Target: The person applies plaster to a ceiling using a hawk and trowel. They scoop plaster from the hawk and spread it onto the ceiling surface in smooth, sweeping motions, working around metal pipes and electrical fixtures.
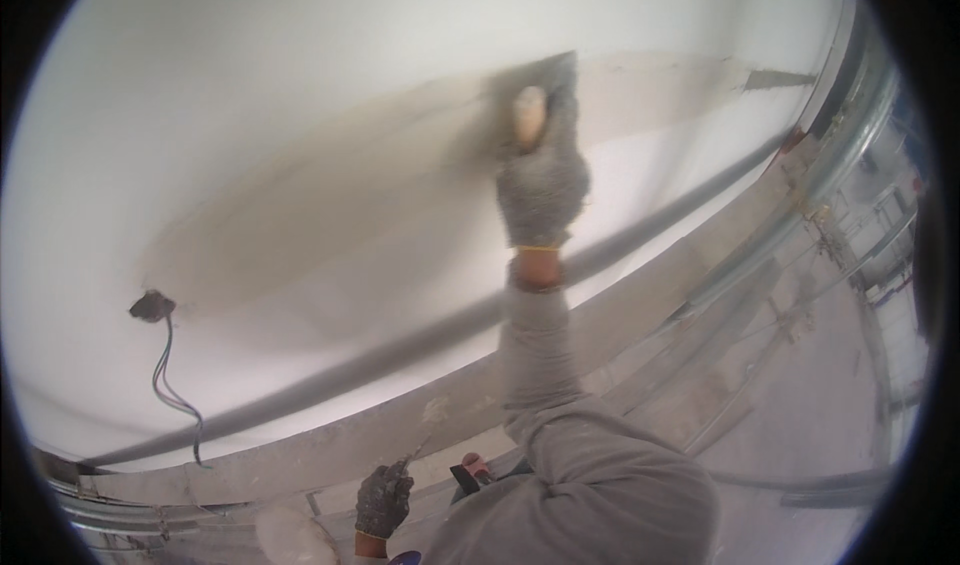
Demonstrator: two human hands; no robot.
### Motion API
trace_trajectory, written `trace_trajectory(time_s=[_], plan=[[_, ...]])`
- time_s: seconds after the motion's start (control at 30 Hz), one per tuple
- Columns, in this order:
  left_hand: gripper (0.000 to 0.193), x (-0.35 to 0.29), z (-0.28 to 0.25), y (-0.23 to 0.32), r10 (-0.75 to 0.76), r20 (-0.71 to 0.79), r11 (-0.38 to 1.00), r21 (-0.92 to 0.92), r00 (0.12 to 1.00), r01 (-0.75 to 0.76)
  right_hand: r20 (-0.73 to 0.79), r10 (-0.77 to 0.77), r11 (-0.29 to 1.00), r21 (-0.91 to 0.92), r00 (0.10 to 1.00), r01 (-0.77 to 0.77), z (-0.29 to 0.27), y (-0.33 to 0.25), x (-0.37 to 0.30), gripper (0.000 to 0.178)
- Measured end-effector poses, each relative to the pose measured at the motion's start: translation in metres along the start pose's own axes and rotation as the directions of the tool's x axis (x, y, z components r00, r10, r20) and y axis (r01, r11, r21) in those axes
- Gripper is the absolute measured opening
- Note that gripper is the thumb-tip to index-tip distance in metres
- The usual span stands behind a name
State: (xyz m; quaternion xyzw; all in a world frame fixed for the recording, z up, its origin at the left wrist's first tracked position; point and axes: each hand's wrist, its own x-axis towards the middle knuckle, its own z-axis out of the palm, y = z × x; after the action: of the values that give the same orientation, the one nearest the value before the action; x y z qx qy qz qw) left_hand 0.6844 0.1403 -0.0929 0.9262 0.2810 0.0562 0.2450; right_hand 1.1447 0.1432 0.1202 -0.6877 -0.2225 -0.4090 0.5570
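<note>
My right hand [545,190], in a grey glove, is raised and closed around a trowel [530,117] with a pale rounded handle. The trowel's dark blade lies against the white overhead surface [300,75], over a long beige smeared band [330,205] of filler. Motion blurs the hand and blade. Low in the view, my left hand [384,500], in a dark, spattered glove, closes around a thin tool [415,451]. A whitish patch shows by its tip; I cannot make out the tool's exact kind.
Thin wires [172,390] hang from a dark hole [152,306] at the left. A beam-like ledge [400,415] runs below the white surface. Metal pipes [850,165] curve along the right. A pale rounded object [295,537] sits left of my left hand. The floor [800,385] lies far below.
</note>
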Motion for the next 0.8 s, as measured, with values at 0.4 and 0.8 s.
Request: trace_trajectory(time_s=[0.4, 0.8], plan=[[0.026, -0.101, -0.033, -0.062, -0.033, -0.179, 0.993, 0.102, 0.983, 0.052, 0.416, -0.121, 0.992, 0.077, 0.901, 0.098, 0.020, -0.226, -0.203, 0.071], [0.019, -0.104, -0.098, -0.051, 0.074, 0.237, -0.160, -0.956, 0.969, 0.246, 0.426, -0.905, 0.415, 0.891, 0.021, -0.182, -0.191, -0.118, -0.228, 0.057]])
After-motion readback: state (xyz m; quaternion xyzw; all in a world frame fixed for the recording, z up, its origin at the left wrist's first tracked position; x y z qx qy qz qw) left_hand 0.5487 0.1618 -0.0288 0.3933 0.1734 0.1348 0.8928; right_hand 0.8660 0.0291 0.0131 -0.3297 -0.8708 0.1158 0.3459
